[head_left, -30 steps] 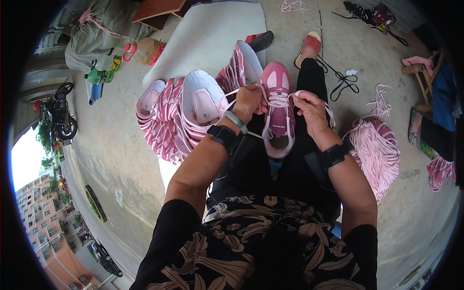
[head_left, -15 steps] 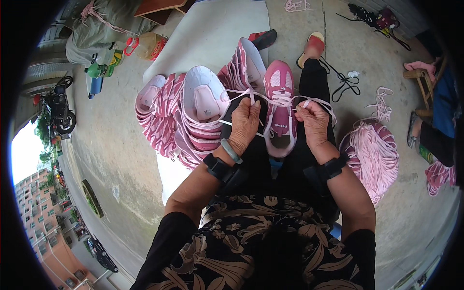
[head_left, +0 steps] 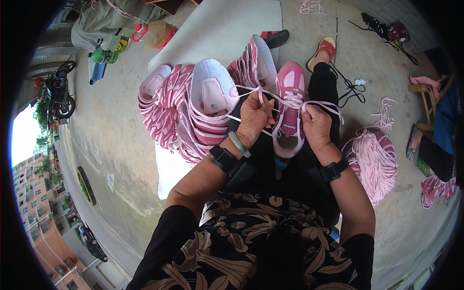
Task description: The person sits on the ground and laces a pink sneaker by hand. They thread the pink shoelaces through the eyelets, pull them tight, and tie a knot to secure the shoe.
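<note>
- Pink shoe [head_left: 290, 118]: lies on the person's lap [head_left: 258, 166], between the 2 thighs, toe pointing away, opening toward the body.
- Lace [head_left: 293, 99]: pale pink, crossed over the shoe's front; strands run out to both sides.
- Left hand [head_left: 256, 117]: just off the shoe's left side, thumb and fingers closed on the lace, which loops up above the knuckles. Grey-green bangle [head_left: 239, 144] on this wrist, black wrist device [head_left: 224, 160] behind it.
- Right hand [head_left: 316, 126]: beside the shoe's right side, thumb and bent forefinger clamped on the lace; a slack strand arcs past the knuckles to the right. (Fingertips partly hidden from where I stand.)
- White sheet [head_left: 212, 29]: spread on the concrete floor [head_left: 123, 159]. I count 3 stacks of nested pink-and-white shoe uppers [head_left: 208, 126] here: 1 juts over the sheet's left edge, 1 beside it nearer the left hand, 1 farther off at the right edge.
- Floor, right of the person's right leg: bundle of pink laces [head_left: 369, 162], with a loose tangle of lace [head_left: 385, 116] just beyond; black cord [head_left: 352, 89] near the right foot.
- Floor past the sheet's left edge: jug with a red handle [head_left: 159, 35], green bottle [head_left: 107, 56].
- Far right: another person's dark trouser leg [head_left: 432, 150], near a wooden stool [head_left: 425, 104].
</note>
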### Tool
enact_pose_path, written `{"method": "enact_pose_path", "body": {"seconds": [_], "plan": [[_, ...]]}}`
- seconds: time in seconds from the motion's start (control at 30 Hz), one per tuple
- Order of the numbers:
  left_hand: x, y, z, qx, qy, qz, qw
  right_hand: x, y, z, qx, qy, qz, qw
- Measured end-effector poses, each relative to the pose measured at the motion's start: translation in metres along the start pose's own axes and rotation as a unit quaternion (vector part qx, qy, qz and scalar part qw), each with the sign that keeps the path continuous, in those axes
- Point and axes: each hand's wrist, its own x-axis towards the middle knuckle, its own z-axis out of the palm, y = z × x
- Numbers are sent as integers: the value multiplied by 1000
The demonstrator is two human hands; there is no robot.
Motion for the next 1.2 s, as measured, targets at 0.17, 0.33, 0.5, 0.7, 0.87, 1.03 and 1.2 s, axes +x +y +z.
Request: {"method": "enact_pose_path", "body": {"seconds": [0.17,0.33,0.5,0.7,0.87,1.03,1.2], "plan": [[16,-5,7,37,34,8,999,-8,-15,-11,-109,-59,-21,992],[26,-16,7,77,26,21,996,-10,-10,-5,-143,-106,40,983],[30,-27,7,158,44,106,981,-11,3,-1,-127,-79,10,989],[30,-35,7,145,28,111,983,-11,9,-1,-119,-71,-5,990],[36,-38,7,156,8,113,981,-7,12,-2,-119,-66,-22,990],[52,-26,9,254,-5,175,951,6,19,-1,-99,-69,-17,993],[43,-21,23,400,-19,240,884,8,25,-4,-86,-69,32,993]]}}
